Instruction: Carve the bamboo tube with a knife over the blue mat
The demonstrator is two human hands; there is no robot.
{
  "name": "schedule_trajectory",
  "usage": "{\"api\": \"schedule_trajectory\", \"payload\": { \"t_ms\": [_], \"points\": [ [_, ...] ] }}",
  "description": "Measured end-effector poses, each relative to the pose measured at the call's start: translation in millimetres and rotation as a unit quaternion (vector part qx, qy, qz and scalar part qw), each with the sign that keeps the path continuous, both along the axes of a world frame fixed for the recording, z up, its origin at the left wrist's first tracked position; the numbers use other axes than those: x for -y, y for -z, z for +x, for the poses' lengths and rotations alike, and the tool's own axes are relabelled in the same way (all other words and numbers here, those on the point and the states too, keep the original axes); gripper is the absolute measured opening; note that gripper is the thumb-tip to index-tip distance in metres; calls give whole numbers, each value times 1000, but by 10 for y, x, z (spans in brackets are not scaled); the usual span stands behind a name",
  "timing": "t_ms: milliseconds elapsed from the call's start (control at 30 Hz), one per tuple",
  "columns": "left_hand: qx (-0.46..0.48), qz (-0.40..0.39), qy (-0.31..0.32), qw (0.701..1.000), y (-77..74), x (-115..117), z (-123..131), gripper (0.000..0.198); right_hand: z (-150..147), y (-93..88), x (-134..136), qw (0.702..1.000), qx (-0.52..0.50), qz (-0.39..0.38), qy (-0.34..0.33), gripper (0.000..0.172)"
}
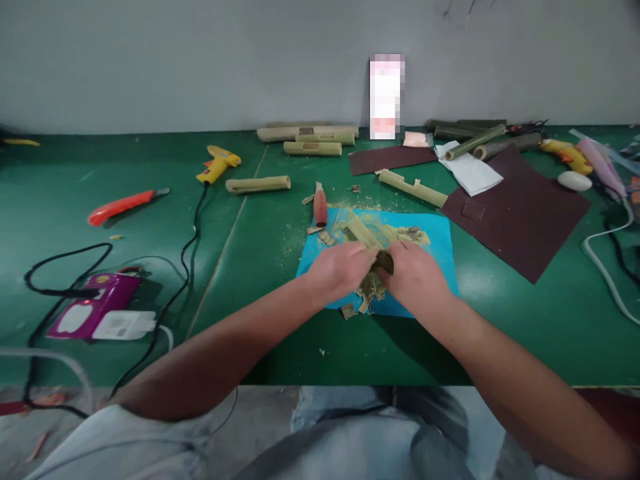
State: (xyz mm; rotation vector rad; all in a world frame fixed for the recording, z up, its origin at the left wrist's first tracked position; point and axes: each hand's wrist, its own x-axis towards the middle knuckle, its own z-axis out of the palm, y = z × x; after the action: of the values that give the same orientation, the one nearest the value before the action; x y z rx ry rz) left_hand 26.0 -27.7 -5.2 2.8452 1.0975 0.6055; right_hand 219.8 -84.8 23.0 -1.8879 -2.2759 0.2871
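Over a blue sheet (435, 230), my left hand (343, 270) and my right hand (419, 272) are close together, fingers curled round a pale bamboo tube (364, 229). Its far end points away and slightly left. Between my fingers a dark brown rounded patch (384, 262) shows; whether it is the tube's end or a separate piece I cannot tell. Bamboo shavings and dust (415, 235) lie on the sheet around the hands, with chips (349, 311) at its near edge. A red-handled knife (321, 208) rests at the sheet's upper left corner.
A yellow glue gun (219, 165), an orange cutter (127, 205) and a purple power strip (97, 307) with cables lie left. Cut bamboo tubes (313, 149) line the back near a propped phone (386, 97). Brown sandpaper sheets (520, 213) and a white egg-shaped object (575, 181) are right.
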Motion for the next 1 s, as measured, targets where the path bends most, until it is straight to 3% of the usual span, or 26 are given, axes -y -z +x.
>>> {"api": "schedule_trajectory", "payload": {
  "t_ms": [200, 400, 567, 767, 867, 1000],
  "points": [
    [10, 72, -49, 996, 28, -263, -168, 35, -8, -21, -1, 1000, -15, -17, 11, 13],
    [18, 59, -40, 997, 33, -176, -108, 35, -10, -14, -4, 1000, -18, -12, 13, 11],
    [2, 17, 40, 999, 5, -14, -22, 36, -11, -18, 4, 1000, -8, -16, 7, 12],
    [9, 9, -1, 1000, -23, 7, -29, 34, -11, -5, 8, 1000, -9, -13, 14, 12],
    [-36, -25, 74, 996, -34, 3, -29, 36, -10, 2, 5, 1000, -14, -3, -1, 10],
    [32, 3, -4, 999, -31, -56, -65, 34, -10, -19, 4, 1000, -13, -16, 12, 12]
  ]
}}
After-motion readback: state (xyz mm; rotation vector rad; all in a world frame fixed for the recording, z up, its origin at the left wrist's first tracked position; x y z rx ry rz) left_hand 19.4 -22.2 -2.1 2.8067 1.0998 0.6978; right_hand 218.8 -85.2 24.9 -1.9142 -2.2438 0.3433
